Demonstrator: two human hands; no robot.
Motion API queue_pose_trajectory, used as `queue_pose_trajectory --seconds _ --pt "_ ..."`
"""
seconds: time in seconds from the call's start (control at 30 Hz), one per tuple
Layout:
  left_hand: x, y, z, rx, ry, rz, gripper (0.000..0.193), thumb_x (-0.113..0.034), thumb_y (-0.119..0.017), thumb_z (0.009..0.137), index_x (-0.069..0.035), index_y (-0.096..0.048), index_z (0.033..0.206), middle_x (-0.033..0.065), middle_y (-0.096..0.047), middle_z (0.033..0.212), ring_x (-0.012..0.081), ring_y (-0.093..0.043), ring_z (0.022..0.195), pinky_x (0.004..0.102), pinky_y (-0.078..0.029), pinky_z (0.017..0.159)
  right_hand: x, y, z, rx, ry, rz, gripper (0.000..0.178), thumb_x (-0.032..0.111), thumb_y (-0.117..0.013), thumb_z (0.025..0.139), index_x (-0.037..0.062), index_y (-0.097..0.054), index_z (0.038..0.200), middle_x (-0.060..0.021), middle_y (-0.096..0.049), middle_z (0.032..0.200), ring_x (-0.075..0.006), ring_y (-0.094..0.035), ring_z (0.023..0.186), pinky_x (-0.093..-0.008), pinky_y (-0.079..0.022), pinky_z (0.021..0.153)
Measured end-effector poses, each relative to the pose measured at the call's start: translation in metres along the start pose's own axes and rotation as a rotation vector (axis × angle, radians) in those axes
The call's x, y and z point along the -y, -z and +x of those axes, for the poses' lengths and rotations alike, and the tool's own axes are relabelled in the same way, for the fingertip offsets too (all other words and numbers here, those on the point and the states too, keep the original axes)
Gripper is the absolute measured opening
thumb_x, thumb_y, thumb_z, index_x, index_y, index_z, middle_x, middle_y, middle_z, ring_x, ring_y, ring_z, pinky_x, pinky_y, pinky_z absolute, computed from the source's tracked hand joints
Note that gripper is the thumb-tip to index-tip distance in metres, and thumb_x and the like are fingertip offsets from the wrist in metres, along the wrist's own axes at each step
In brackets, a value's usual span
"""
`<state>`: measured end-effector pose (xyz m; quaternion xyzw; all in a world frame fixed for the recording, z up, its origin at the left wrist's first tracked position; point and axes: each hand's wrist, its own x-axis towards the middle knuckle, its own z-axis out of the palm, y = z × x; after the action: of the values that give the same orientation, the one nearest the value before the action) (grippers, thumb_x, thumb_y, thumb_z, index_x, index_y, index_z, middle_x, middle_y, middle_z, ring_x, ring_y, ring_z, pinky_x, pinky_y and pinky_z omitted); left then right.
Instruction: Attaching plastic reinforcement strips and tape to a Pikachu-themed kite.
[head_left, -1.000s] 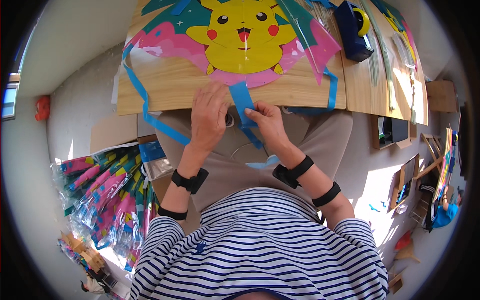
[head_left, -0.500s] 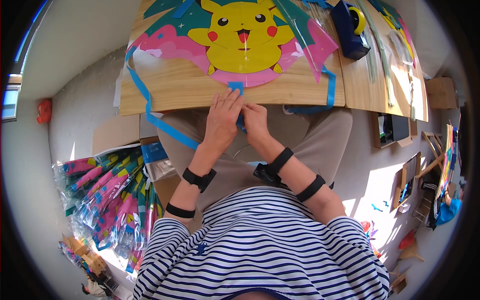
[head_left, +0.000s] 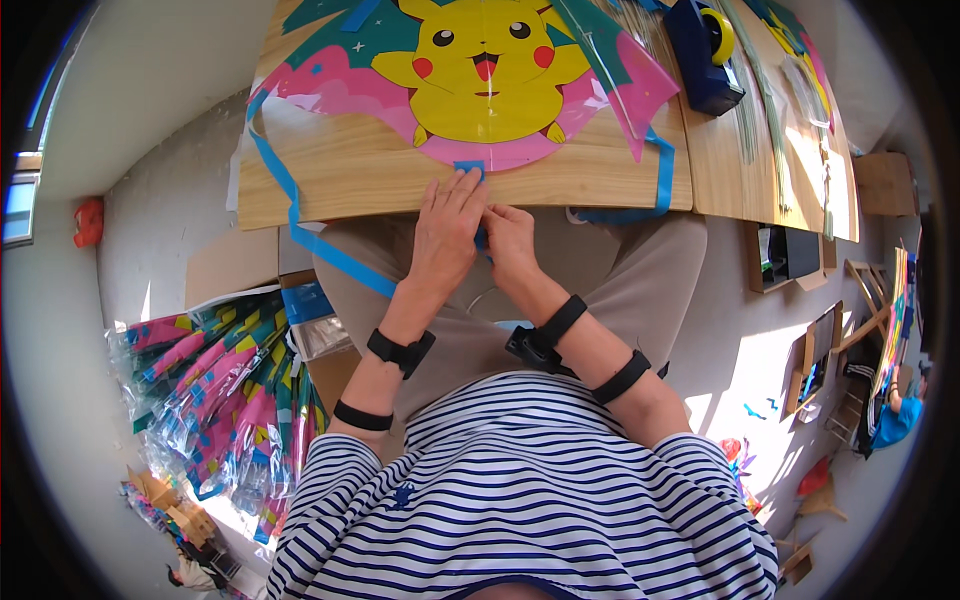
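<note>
A plastic kite (head_left: 490, 90) printed with a yellow cartoon animal on pink and green lies on the wooden table before me. At its lower tip sits a blue ribbon (head_left: 468, 165), running down under my hands past the table's front edge. My left hand (head_left: 445, 232) lies over this ribbon, fingers stretched out and pressing it on the wood. Just right of it, my right hand (head_left: 512, 240) is closed in a pinch on the same ribbon, a bit of blue showing beside its fingers. Blue side streamers hang from both kite corners, the left streamer (head_left: 283, 183) reaching my lap.
A navy tape dispenser (head_left: 703, 60) with a yellow roll stands at the table's right, beside thin rods (head_left: 745, 90). Folded colourful kites (head_left: 225, 400) in clear plastic pile up at my lower left. Cardboard boxes (head_left: 885, 185) are on the right.
My left fingers have slid slightly forward along the ribbon, covering more of it. The right hand keeps its pinch, and the view has shifted a little.
</note>
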<state>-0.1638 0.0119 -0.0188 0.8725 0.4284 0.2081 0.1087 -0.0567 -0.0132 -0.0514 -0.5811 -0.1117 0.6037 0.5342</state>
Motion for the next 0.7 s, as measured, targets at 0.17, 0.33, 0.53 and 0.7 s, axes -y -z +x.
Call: queue_pose_trajectory --seconds 0.17,0.33,0.53,0.7 --pt "0.0005 -0.0025 0.0016 0.003 -0.002 0.033 0.05 0.001 -0.06 0.081 -0.001 -0.058 0.13 0.0151 -0.055 0.141 0.0341 -0.049 0.133 0.0526 -0.031 0.115 -0.0034 0.0019 0.0023 0.033 0.011 0.023 0.016 0.008 -0.065 0.091 -0.0047 -0.072 0.084 0.0011 -0.063 0.074 -0.0053 -0.05 0.068 -0.0251 -0.041 0.059" --pt "-0.0034 0.0006 0.0039 0.027 0.024 0.002 0.052 0.007 -0.055 0.082 -0.002 -0.058 0.133 0.0146 -0.055 0.142 0.0362 -0.048 0.133 0.0533 -0.031 0.115 -0.0049 0.0021 0.0028 0.02 0.006 0.005 0.016 0.008 -0.065 0.091 -0.0046 -0.072 0.084 0.001 -0.064 0.075 -0.0052 -0.05 0.068 -0.025 -0.041 0.06" --pt "-0.0028 -0.0032 0.0046 0.015 0.026 0.026 0.052 0.005 -0.055 0.082 -0.002 -0.058 0.133 0.0139 -0.056 0.141 0.0352 -0.048 0.132 0.0525 -0.031 0.115 -0.0081 0.0024 0.0043 0.003 0.016 -0.016 0.017 0.009 -0.065 0.09 -0.0058 -0.072 0.085 0.0005 -0.064 0.075 -0.006 -0.051 0.069 -0.0259 -0.042 0.06" --pt "-0.0027 -0.006 0.0038 0.01 0.027 0.041 0.051 0.004 -0.056 0.082 -0.002 -0.058 0.133 0.0134 -0.056 0.141 0.0344 -0.048 0.131 0.0515 -0.03 0.115 -0.0095 0.005 0.0053 0.019 0.026 -0.033 0.017 0.009 -0.064 0.091 -0.0061 -0.072 0.085 0.0006 -0.064 0.074 -0.0065 -0.051 0.069 -0.0264 -0.042 0.06"
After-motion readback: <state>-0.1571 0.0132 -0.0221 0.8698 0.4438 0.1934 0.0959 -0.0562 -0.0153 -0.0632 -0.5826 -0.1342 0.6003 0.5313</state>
